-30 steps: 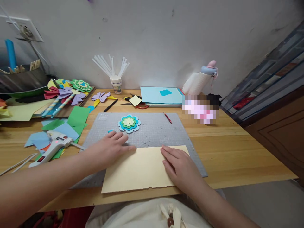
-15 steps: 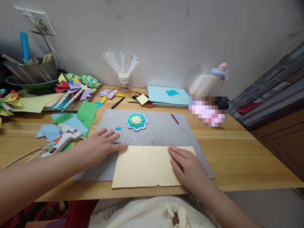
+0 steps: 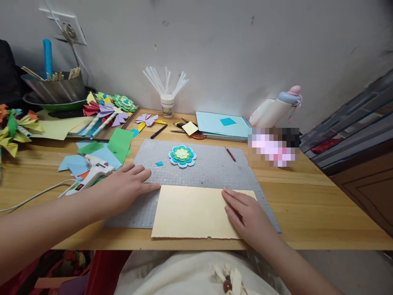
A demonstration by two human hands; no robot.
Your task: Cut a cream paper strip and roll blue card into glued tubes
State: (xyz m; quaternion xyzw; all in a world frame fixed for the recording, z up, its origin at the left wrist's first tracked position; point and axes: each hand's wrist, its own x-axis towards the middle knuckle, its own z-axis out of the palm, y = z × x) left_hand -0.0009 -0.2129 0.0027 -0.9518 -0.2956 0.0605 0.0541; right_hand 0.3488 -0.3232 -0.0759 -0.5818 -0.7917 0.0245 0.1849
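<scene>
thumb stretched to the cream sheet's (image 3: 190, 215) far left corner, other fingers loosely open, the left hand (image 3: 130, 186) grips nothing; the right hand (image 3: 248, 215) lies flat, fingers extended, on the sheet's right side. forearms slant in from either side of the sheet, the gray mat (image 3: 211, 172) beneath it.

Extends the bare left arm (image 3: 61, 213) and right arm (image 3: 294, 262) forward. Holds the left hand (image 3: 132, 184) palm down, fingers (image 3: 140, 170) slightly bent, thumb (image 3: 152, 187) stretched inward. Lays the right hand (image 3: 248, 216) palm down, fingers slanting inward, thumb apart.
</scene>
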